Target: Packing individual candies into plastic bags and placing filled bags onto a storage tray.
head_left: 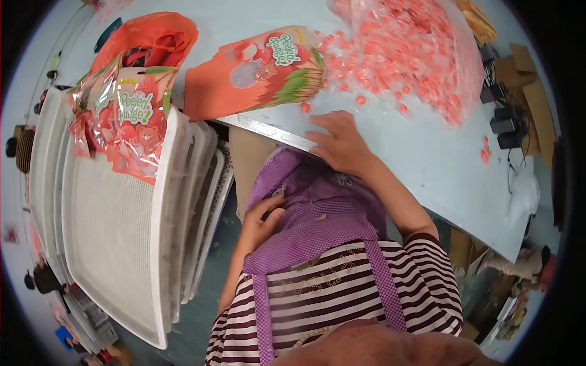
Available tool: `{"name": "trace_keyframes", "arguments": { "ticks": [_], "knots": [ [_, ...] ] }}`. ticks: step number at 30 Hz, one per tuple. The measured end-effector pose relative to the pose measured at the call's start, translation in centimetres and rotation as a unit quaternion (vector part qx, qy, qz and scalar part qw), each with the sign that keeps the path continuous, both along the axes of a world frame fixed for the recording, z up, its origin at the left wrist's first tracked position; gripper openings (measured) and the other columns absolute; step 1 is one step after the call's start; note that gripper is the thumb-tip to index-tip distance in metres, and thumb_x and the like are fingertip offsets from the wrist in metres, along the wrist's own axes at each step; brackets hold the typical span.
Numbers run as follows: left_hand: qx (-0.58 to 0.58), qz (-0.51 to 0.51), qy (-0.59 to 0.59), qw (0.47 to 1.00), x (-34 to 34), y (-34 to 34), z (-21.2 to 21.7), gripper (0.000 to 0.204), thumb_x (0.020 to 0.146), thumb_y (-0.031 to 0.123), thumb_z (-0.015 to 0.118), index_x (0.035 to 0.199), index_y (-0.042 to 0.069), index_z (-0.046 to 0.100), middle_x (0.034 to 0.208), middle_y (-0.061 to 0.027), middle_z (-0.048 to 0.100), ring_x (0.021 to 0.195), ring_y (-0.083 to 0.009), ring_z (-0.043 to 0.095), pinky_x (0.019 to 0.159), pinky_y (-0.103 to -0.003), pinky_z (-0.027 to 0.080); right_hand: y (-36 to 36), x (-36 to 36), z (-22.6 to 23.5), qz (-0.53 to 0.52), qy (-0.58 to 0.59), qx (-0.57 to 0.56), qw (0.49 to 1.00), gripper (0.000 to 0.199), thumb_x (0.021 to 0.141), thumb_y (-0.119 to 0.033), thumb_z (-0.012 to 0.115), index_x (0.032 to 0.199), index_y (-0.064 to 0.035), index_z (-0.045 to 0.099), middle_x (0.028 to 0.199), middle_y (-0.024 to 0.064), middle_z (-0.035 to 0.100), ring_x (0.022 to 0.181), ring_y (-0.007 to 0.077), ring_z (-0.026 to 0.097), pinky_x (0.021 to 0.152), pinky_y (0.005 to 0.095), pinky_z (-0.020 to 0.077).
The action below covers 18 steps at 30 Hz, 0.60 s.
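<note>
My right hand (pixel 345 145) lies palm down on the near edge of the light blue table, fingers spread and holding nothing. Just beyond its fingertips sits a loose red wrapped candy (pixel 305 107). My left hand (pixel 262 221) rests against the purple checked apron (pixel 317 201) on my lap, its fingers loosely bent and nothing visible in them. A fanned stack of flat red printed pouches (pixel 213 85) lies on the table, reaching over its edge. Farther right, red wrapped candies (pixel 366 67) spill from a large clear plastic bag (pixel 467 73).
Stacked white trays (pixel 110 213) stand at the left, with glossy printed candy pouches (pixel 137 131) on the top one. Behind them is an orange-red plastic bag (pixel 174 27). Black boxy devices with cables (pixel 506 122) and cardboard (pixel 537 104) are at the table's right side.
</note>
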<state>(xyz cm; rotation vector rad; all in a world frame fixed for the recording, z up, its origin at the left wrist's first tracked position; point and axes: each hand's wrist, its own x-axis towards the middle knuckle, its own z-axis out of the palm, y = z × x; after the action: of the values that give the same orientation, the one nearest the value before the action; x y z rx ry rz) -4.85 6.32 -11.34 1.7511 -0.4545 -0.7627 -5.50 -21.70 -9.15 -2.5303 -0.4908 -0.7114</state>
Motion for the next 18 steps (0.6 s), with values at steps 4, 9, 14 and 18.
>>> {"name": "trace_keyframes", "arguments": {
  "ticks": [4, 9, 14, 18],
  "knots": [
    [-0.024, 0.034, -0.034, 0.999, 1.5, 0.5, 0.1, 0.032, 0.079, 0.006, 0.064, 0.111, 0.002, 0.060, 0.104, -0.0129, 0.063, 0.094, -0.0220, 0.061, 0.084, -0.031, 0.046, -3.2, -6.8, 0.0, -0.219, 0.056, -0.038, 0.973, 0.036, 0.072, -0.016, 0.067, 0.106, -0.0101, 0.060, 0.122, 0.0102, 0.051, 0.108, 0.0285, 0.047, 0.091, 0.0416, 0.0341],
    [-0.026, 0.002, -0.396, 0.918, 7.9, -4.2, 1.8, 0.041, 0.073, 0.011, 0.069, 0.113, 0.006, 0.059, 0.107, -0.0138, 0.060, 0.104, -0.0321, 0.054, 0.091, -0.039, 0.039, -6.9, -14.3, -2.1, -0.432, 0.155, -0.089, 0.884, 0.044, 0.081, -0.028, 0.059, 0.121, -0.0097, 0.053, 0.130, 0.0114, 0.045, 0.116, 0.0292, 0.039, 0.099, 0.0411, 0.0248],
    [0.039, 0.020, -0.496, 0.867, 14.5, -9.8, 0.8, 0.054, 0.080, 0.022, 0.063, 0.129, 0.011, 0.045, 0.133, -0.0171, 0.041, 0.125, -0.0367, 0.034, 0.101, -0.048, 0.024, -6.5, -13.0, -1.0, -0.412, 0.211, -0.093, 0.881, 0.046, 0.084, -0.033, 0.055, 0.123, -0.0094, 0.050, 0.134, 0.0107, 0.042, 0.119, 0.0283, 0.037, 0.101, 0.0403, 0.0207],
    [0.163, 0.087, -0.521, 0.833, 16.4, -12.5, -0.8, 0.060, 0.085, 0.032, 0.055, 0.138, 0.015, 0.032, 0.139, -0.0216, 0.031, 0.130, -0.0387, 0.024, 0.103, -0.053, 0.016, -6.8, -13.0, -1.3, -0.408, 0.224, -0.079, 0.881, 0.046, 0.084, -0.033, 0.055, 0.123, -0.0084, 0.050, 0.135, 0.0100, 0.042, 0.120, 0.0280, 0.036, 0.101, 0.0403, 0.0200]
  ]
}}
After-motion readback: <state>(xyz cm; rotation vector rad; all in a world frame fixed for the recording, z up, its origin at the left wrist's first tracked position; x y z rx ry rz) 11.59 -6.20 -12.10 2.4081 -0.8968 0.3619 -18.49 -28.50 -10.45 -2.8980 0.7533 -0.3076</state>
